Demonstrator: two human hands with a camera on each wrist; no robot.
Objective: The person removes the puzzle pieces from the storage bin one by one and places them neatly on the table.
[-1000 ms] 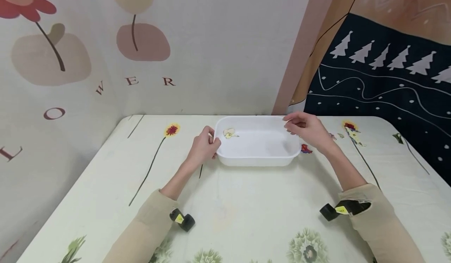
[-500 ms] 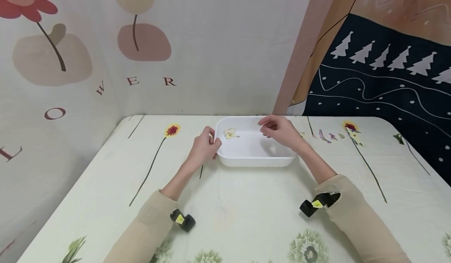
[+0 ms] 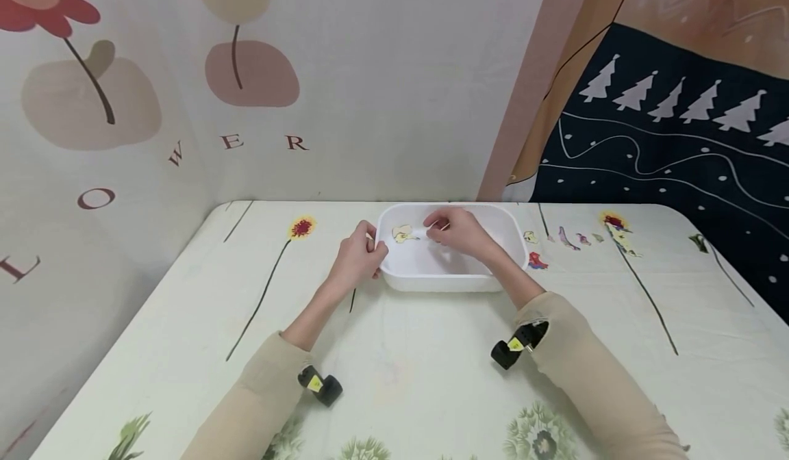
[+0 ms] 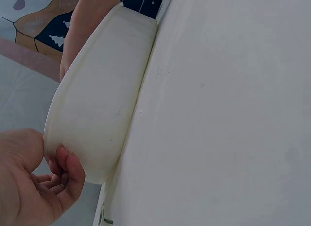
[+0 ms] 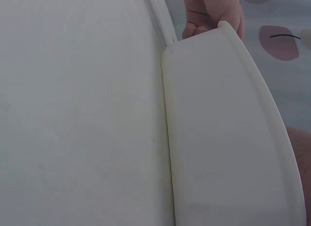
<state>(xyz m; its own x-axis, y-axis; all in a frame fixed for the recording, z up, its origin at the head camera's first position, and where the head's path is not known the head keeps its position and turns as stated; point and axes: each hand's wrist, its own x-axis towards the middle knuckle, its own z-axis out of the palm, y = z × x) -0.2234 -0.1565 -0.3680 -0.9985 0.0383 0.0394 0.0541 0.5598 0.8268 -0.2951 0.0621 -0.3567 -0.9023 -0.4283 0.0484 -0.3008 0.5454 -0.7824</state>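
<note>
A white rectangular plastic tray [image 3: 453, 283] with raised walls stands at the far side of the table. My left hand [image 3: 357, 254] grips its left end, with curled fingers against the outer wall in the left wrist view. Inside the tray, near that end, lies a small cream-and-yellow flat cutout [image 3: 403, 234]. My right hand [image 3: 457, 231] reaches over the right part of the tray, fingers bent down toward the tray floor. A thin pale edge shows at its fingertips; I cannot tell whether it is something held. The tray wall hides these fingertips in the right wrist view.
Right of the tray lie a red-and-blue cutout [image 3: 537, 261], a yellowish one [image 3: 530, 237] and several small purple and green pieces [image 3: 568, 239]. The flower-printed tablecloth [image 3: 394, 364] covers the table. A printed cloth wall [image 3: 382, 104] rises right behind the tray.
My right hand has moved left from the tray's right rim to over its middle, lower toward the floor. The left hand and tray have stayed in place.
</note>
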